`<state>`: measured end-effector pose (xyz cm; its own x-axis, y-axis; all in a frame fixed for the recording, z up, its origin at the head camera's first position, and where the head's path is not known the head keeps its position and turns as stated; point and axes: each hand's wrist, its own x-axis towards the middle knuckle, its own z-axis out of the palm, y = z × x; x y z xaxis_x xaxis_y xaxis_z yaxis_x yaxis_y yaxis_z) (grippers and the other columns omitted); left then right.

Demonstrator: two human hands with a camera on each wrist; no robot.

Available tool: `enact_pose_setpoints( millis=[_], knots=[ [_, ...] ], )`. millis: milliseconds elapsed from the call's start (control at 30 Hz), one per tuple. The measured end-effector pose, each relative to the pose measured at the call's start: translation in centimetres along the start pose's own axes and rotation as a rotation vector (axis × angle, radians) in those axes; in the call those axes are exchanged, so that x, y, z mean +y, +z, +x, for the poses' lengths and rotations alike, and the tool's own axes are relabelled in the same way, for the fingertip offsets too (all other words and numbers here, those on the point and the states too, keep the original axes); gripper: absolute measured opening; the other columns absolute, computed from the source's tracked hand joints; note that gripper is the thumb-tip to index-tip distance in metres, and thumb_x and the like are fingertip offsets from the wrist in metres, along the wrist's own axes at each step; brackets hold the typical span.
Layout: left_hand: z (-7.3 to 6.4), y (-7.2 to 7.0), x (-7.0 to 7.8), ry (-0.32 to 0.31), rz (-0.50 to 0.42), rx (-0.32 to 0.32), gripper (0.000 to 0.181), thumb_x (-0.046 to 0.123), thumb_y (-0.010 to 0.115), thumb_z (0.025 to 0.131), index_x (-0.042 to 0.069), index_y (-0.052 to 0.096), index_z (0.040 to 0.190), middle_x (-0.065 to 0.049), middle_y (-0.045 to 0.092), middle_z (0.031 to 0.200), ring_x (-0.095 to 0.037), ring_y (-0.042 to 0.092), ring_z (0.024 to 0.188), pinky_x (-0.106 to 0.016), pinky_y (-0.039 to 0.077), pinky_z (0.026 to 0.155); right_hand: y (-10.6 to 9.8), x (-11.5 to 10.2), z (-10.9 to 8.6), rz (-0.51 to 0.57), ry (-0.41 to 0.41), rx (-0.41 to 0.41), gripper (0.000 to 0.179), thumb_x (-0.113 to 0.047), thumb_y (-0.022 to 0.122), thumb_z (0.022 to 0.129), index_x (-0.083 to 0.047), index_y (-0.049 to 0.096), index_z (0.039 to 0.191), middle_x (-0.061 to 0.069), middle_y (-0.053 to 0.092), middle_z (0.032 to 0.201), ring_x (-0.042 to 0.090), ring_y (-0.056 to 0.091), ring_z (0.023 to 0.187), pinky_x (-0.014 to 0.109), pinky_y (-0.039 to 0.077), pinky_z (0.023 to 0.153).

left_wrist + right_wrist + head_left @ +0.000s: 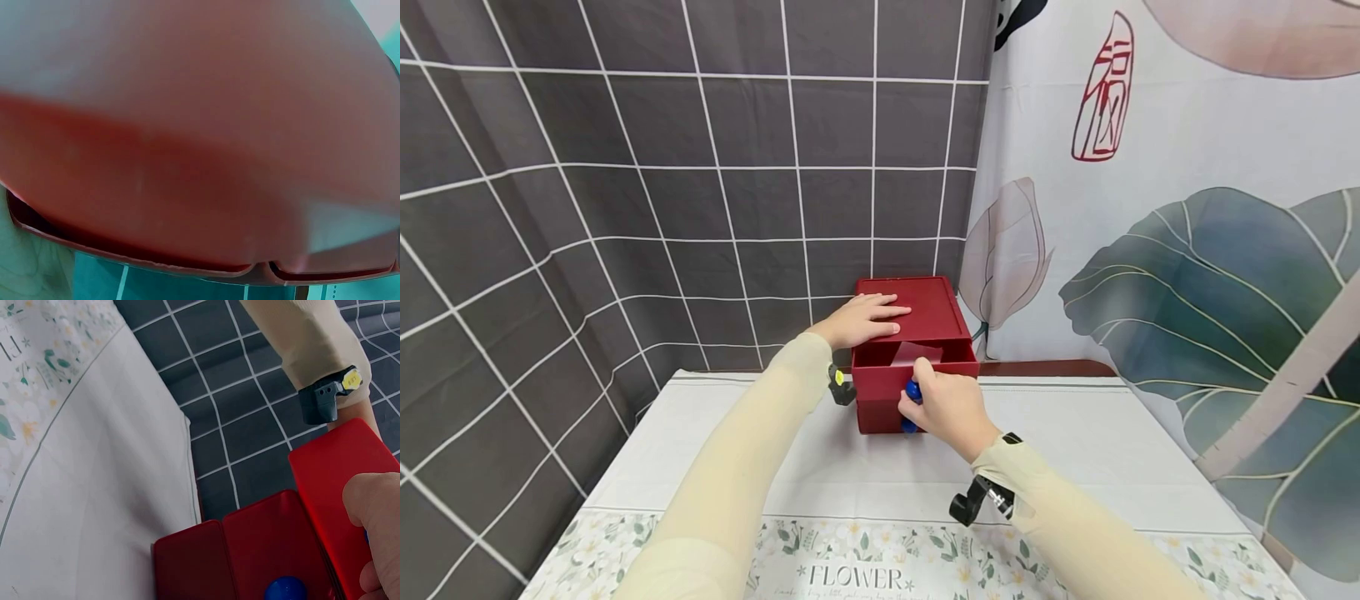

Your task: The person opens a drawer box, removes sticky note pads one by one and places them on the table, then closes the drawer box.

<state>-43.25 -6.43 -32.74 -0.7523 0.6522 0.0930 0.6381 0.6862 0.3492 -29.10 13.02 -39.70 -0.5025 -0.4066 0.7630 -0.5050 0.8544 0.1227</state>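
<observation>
- Head view: the red box stands upright on the white tablecloth, in front of both your hands. Your left hand lies palm down on its top, by the left edge, fingers straight and holding nothing.
- In the same view, your right hand is at the front of the box, with thumb and fingers curled on the blue knob of the upper drawer. That drawer is partly out, and a pinkish sheet sits inside it. The lower blue knob shows just below your grip.
- Left wrist view: a large, blurred reddish shape fills most of it, with dark red rims along the bottom; you cannot tell from here how your fingers lie.
- Right wrist view: your right hand is at the right edge, against the bright red drawer front, with a sliver of its knob visible. The lower knob is apart from your fingers. Beyond the drawer is your left wrist with its black mount.
</observation>
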Motion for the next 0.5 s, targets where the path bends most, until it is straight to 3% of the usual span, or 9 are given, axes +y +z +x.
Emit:
enact_pose_setpoints(
  millis=[500],
  knots=[
    [0.15, -0.02, -0.17, 0.021, 0.023, 0.003, 0.056, 0.05, 0.049, 0.1, 0.033, 0.045, 0.154, -0.001, 0.03, 0.165, -0.025, 0.019, 0.153, -0.048, 0.007, 0.125, -0.59, -0.31, -0.11, -0.004, -0.001, 0.009, 0.035, -0.027, 0.076, 0.079, -0.013, 0.044, 0.078, -0.007, 0.042, 0.049, 0.009, 0.041, 0.038, 0.02, 0.031, 0.039]
  ],
)
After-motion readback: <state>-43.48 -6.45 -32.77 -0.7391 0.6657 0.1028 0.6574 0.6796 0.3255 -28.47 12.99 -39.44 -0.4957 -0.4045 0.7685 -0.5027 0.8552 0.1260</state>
